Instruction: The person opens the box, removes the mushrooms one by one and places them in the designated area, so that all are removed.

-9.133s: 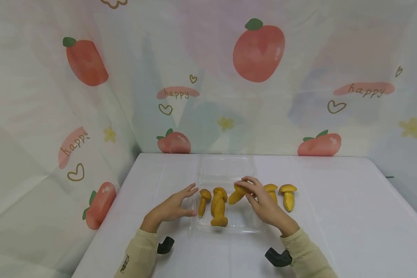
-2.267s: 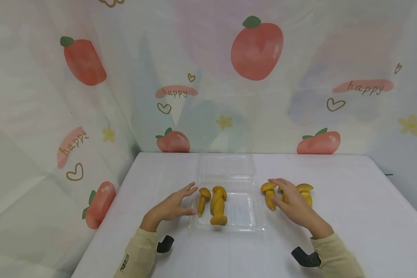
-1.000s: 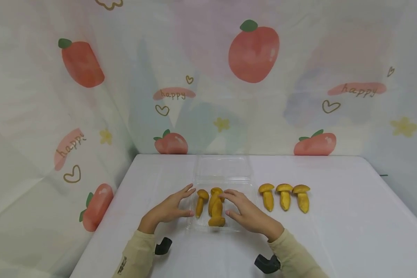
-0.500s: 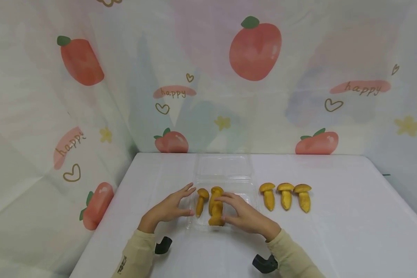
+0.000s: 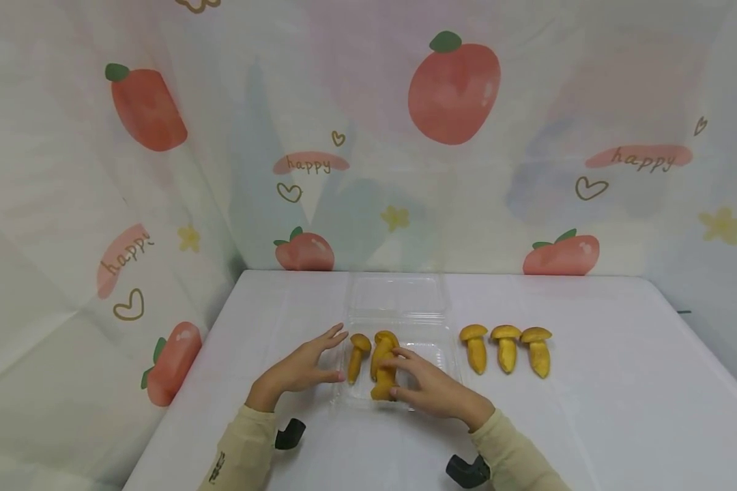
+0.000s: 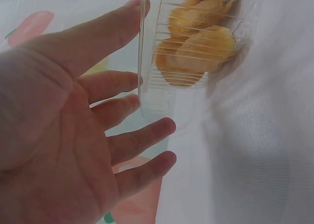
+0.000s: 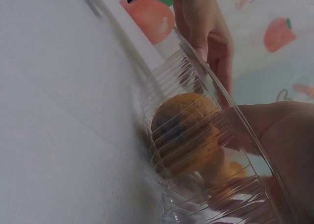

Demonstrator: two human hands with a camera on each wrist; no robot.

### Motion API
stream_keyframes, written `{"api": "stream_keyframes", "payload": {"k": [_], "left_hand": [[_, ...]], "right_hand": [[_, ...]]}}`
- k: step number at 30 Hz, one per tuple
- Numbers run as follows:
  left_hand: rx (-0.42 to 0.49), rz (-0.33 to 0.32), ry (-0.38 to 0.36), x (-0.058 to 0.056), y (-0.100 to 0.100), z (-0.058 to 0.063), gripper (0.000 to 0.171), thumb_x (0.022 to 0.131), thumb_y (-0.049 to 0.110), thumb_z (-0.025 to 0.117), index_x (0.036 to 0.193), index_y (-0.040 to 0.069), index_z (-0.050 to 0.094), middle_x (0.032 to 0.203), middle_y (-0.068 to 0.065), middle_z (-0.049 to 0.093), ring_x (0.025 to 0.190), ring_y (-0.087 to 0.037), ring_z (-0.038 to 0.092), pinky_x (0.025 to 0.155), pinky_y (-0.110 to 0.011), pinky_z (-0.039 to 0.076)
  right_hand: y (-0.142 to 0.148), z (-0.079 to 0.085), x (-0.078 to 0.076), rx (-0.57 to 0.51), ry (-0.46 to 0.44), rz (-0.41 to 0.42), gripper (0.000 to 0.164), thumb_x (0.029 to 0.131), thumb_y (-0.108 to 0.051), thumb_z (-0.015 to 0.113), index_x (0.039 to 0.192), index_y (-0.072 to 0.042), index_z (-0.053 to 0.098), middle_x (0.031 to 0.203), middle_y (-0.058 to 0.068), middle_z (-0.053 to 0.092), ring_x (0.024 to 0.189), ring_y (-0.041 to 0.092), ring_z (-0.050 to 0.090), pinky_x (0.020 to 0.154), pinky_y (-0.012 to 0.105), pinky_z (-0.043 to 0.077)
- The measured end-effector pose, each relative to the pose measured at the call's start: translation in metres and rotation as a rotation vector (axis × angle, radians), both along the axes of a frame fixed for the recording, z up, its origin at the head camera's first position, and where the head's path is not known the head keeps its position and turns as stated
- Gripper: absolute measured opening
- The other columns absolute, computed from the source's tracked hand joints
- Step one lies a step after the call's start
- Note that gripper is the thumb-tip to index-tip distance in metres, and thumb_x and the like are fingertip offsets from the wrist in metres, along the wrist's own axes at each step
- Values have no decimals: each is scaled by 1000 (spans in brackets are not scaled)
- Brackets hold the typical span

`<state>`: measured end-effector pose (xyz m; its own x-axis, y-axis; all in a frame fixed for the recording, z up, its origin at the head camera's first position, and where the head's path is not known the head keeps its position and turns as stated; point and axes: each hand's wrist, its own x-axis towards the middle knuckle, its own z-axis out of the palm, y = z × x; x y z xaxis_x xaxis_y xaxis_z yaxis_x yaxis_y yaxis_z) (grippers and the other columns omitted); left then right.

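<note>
In the head view, a clear plastic clamshell box [image 5: 426, 351] holds several yellow-brown mushrooms. My right hand [image 5: 436, 389] reaches in from the right and pinches the front mushroom [image 5: 381, 390], cap toward me, between thumb and fingers. Behind it lies another mushroom [image 5: 385, 337], cap away from me; a slimmer mushroom [image 5: 357, 354] sits along the left wall. The right wrist view shows the pinched mushroom's round cap [image 7: 184, 131] through the ribbed wall. My left hand [image 5: 301, 365] is spread at the box's left side, its thumb at the rim [image 6: 142, 52] in the left wrist view.
Right of the box, three mushrooms stand in a row on the white table: a near mushroom [image 5: 474, 348], a middle mushroom [image 5: 506, 349] and a far-right mushroom [image 5: 537, 352]. The open lid [image 5: 399, 294] lies back toward the patterned curtain [image 5: 368, 204].
The right hand earlier lifted a mushroom from the box to the row at right. Since then it has come back left and taken hold of the front mushroom. The left hand has stayed put.
</note>
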<state>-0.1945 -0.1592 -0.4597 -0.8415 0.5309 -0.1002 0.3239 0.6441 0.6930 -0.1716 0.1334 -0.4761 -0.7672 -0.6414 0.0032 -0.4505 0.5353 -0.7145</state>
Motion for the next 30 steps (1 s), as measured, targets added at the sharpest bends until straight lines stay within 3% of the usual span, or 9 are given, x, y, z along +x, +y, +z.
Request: {"api": "stream_keyframes", "payload": {"k": [6, 10, 16, 22, 30], "left_hand": [[8, 10, -8, -1, 2, 1, 82, 91, 26, 77, 158, 6, 34, 170, -13, 19, 156, -39, 21, 122, -63, 24], [14, 10, -8, -2, 2, 1, 81, 91, 26, 77, 158, 6, 34, 170, -13, 19, 156, -39, 21, 122, -63, 24], [12, 4, -12, -1, 2, -1, 81, 91, 27, 77, 158, 6, 34, 170, -13, 19, 156, -39, 21, 122, -63, 24], [8, 2, -6, 1, 2, 0, 81, 91, 26, 77, 157, 5, 35, 170, -15, 20, 155, -41, 22, 122, -64, 25], [11, 5, -5, 2, 3, 1, 81, 91, 25, 77, 157, 5, 35, 170, -16, 20, 155, -41, 23, 121, -64, 25]], "right_hand": [[1, -1, -2, 11, 34, 0, 29, 97, -22, 65, 123, -9, 61, 144, 17, 53, 136, 38, 51, 113, 59, 42], [1, -1, -3, 26, 26, -12, 36, 97, -23, 65, 129, -8, 59, 139, 12, 56, 133, 34, 54, 112, 57, 44], [2, -1, -2, 29, 5, -43, 51, 97, -26, 66, 141, -5, 53, 140, 19, 53, 131, 37, 54, 109, 59, 45], [3, -1, -1, 30, 30, -49, 51, 97, -25, 66, 142, -6, 53, 135, 19, 55, 126, 34, 57, 105, 59, 48], [4, 2, 0, 10, 69, -18, 44, 97, -9, 62, 141, -5, 55, 135, 17, 61, 124, 36, 60, 102, 54, 51]]}}
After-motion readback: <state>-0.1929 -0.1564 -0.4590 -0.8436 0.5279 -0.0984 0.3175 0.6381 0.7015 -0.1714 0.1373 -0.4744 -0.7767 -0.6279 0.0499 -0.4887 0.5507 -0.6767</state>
